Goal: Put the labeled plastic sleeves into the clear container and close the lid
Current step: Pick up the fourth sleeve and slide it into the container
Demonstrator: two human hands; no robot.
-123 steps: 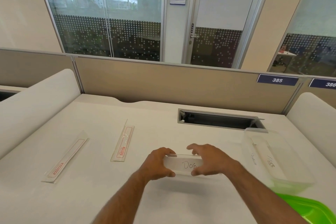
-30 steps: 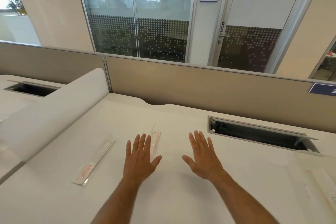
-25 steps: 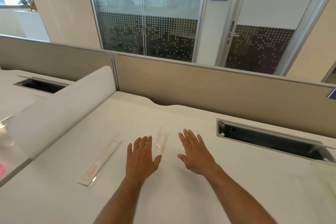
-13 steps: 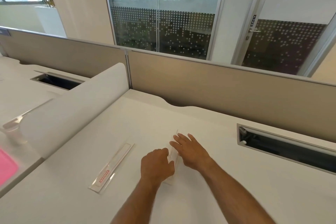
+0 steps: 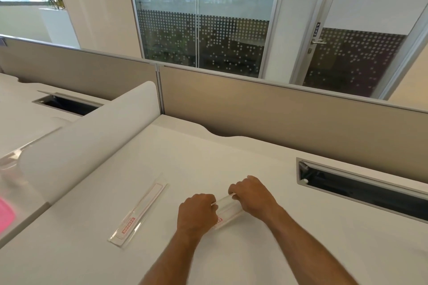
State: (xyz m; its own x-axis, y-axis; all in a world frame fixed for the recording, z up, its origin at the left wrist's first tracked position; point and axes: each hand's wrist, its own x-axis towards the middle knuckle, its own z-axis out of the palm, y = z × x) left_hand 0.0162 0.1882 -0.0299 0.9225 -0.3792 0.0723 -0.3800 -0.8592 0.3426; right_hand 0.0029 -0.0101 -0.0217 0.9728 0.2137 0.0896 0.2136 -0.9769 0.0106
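Low in the middle of the frame, both hands close on one clear plastic sleeve that sits on or just above the white desk; which of the two cannot be told. The left hand is curled over the sleeve's nearer end, fingers folded down so that part of a red label shows just beside the knuckles. The right hand clamps the farther end, fingers wrapped over the top edge. The sleeve runs diagonally between the two fists, and only its middle stretch is visible. To the left of the hands, well apart from them, a second sleeve lies flat on the desk, long and narrow, angled from lower left to upper right, with a red label near its lower end and a thin red outline along its length. A rounded white divider crosses the left of the frame, and at the far left edge a blurred pink shape shows beyond it. A dark cable slot is cut into the desk at the right. A beige partition runs across the middle of the frame. The clear container and its lid are not in view.
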